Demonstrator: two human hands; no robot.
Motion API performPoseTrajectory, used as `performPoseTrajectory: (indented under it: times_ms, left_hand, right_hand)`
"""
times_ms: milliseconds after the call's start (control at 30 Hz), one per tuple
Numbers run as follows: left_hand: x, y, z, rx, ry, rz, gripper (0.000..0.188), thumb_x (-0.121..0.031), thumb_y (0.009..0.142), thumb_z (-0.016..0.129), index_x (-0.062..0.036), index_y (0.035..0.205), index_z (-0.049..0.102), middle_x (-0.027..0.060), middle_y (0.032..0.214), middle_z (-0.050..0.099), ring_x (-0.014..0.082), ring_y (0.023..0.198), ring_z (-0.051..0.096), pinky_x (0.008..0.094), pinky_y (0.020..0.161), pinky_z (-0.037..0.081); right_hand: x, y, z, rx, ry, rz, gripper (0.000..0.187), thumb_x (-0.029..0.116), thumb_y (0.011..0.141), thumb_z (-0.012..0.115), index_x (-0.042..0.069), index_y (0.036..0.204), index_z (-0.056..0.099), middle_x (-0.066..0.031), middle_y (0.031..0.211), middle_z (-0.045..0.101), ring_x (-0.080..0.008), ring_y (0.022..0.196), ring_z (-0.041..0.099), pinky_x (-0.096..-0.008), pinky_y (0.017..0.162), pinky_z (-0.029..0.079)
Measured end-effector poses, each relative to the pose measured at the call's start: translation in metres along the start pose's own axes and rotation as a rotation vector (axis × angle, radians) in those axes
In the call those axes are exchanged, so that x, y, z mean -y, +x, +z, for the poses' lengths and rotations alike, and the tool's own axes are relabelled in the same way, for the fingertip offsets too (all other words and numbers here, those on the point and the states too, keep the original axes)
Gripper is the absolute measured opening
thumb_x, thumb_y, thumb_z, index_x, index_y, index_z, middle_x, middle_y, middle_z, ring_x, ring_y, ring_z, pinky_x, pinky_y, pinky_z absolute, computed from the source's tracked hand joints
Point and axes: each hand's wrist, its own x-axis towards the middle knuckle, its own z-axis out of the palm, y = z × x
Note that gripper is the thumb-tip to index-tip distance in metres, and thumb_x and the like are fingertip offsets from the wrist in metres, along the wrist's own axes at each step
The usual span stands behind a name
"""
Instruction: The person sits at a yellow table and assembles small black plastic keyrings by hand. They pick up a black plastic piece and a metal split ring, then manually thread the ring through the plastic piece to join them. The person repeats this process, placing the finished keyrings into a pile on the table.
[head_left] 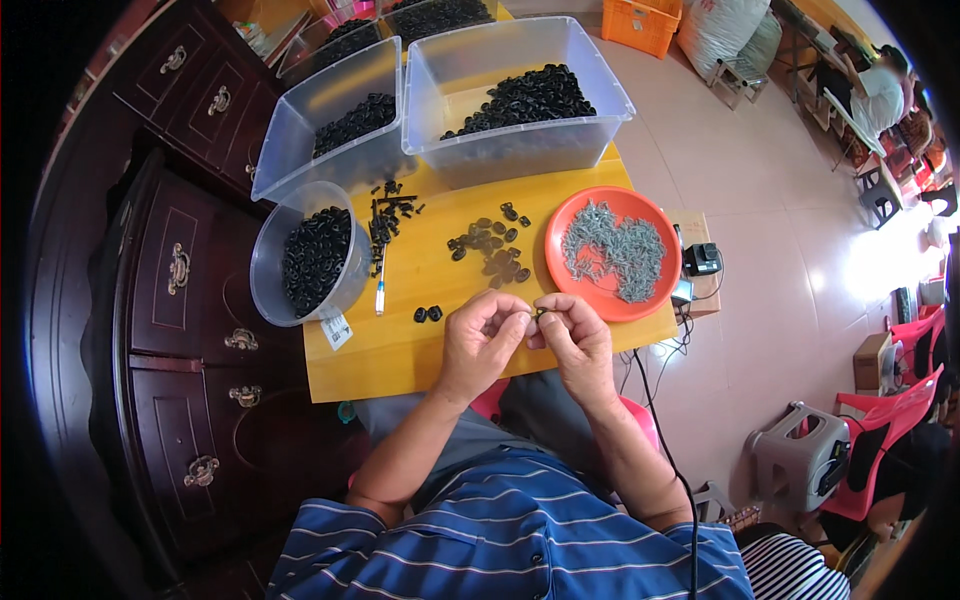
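Head view: a small white tag (337,330) of rounded rectangular shape is seen at the left edge of the yellow wooden table (400,350), just beside a round clear plastic tub (268,262) filled with small black plastic parts. Two rectangular clear plastic bins (520,145) are set at the far end of the table, each holding a heap of the same black parts, and two more are partly seen behind them. A round orange plate (563,275) is loaded with a tangle of grey metal screws. A white pen (380,290) lies between the tub and a loose scatter of dark parts (490,245); two black pieces (427,314) lie alone near the hands. A tiny dark part (538,313) is pinched between the fingertips of the left hand (482,340) and the right hand (572,335), both curled closed around it just above the table's near edge.
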Motion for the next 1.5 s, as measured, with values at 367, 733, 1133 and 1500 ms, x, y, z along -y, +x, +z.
performPoseTrajectory:
  times_ms: [367, 733, 1133, 1500]
  left_hand:
    - [-0.004, 0.003, -0.001, 0.003, 0.093, 0.069, 0.004, 0.004, 0.096, 0.063, 0.0029, 0.099, 0.066, 0.0042, 0.097, 0.063, 0.0091, 0.083, 0.067, 0.0230, 0.076, 0.055]
    - [-0.010, 0.003, -0.003, 0.007, 0.214, 0.099, 0.004, 0.005, 0.093, 0.065, 0.0036, 0.096, 0.069, 0.0052, 0.094, 0.066, 0.0098, 0.080, 0.068, 0.0233, 0.071, 0.056]
    - [-0.004, -0.006, -0.011, -0.014, 0.265, 0.016, 0.001, 0.003, 0.091, 0.070, 0.0019, 0.091, 0.070, 0.0035, 0.086, 0.068, 0.0057, 0.071, 0.064, 0.0206, 0.063, 0.051]
    - [0.009, 0.010, -0.027, -0.097, 0.355, -0.013, 0.017, -0.002, 0.087, 0.074, 0.0000, 0.104, 0.071, 0.0035, 0.086, 0.069, 0.0073, 0.065, 0.060, 0.0237, 0.060, 0.049]
  right_hand:
    - [-0.005, 0.000, 0.000, 0.018, -0.038, -0.036, 0.015, 0.003, 0.104, 0.055, -0.003, 0.117, 0.057, -0.0051, 0.091, 0.070, -0.0089, 0.082, 0.066, -0.0250, 0.079, 0.055]
    - [-0.008, 0.000, 0.002, 0.000, -0.082, -0.054, 0.013, 0.004, 0.102, 0.057, -0.003, 0.113, 0.059, -0.0045, 0.087, 0.071, -0.0078, 0.081, 0.066, -0.0245, 0.076, 0.055]
    - [-0.011, -0.003, 0.004, -0.001, -0.680, -0.337, 0.005, 0.002, 0.096, 0.063, 0.000, 0.101, 0.063, -0.0109, 0.075, 0.072, -0.0154, 0.072, 0.074, -0.0291, 0.066, 0.056]
    - [-0.011, 0.000, 0.000, -0.035, -0.215, -0.100, 0.012, 0.005, 0.104, 0.057, -0.002, 0.113, 0.058, -0.0098, 0.091, 0.075, -0.0129, 0.080, 0.070, -0.0272, 0.075, 0.056]
